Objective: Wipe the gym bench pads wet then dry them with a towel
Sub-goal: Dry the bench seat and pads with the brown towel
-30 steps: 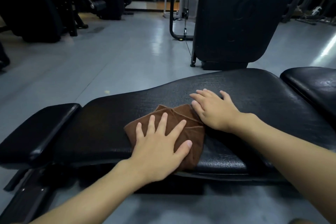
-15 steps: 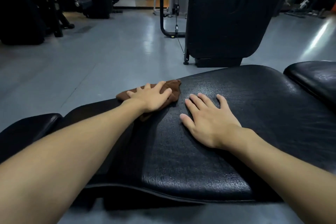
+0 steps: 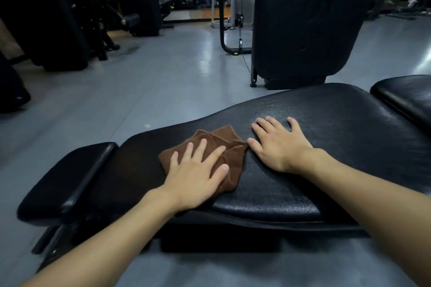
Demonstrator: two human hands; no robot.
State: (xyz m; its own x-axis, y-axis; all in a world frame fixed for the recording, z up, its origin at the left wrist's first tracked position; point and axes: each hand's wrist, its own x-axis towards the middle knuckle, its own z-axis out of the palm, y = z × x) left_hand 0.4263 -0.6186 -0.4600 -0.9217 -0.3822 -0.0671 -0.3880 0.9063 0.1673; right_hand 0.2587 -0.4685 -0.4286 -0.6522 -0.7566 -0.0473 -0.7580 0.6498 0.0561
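On the bench pad [image 3: 338, 128], left hand [image 3: 196, 177] presses flat on the brown towel [image 3: 207, 138]; right hand [image 3: 279, 144] lies flat alongside, holding nothing; weight machine [image 3: 303, 18] beyond.

Brown cloth towel [image 3: 229, 161] on glossy, grained black bench pad [image 3: 326, 147].

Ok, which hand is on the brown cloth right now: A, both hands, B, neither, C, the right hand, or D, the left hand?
D: the left hand presses flat on the brown cloth, while the right hand rests with its palm on the bare black bench pad beside it.
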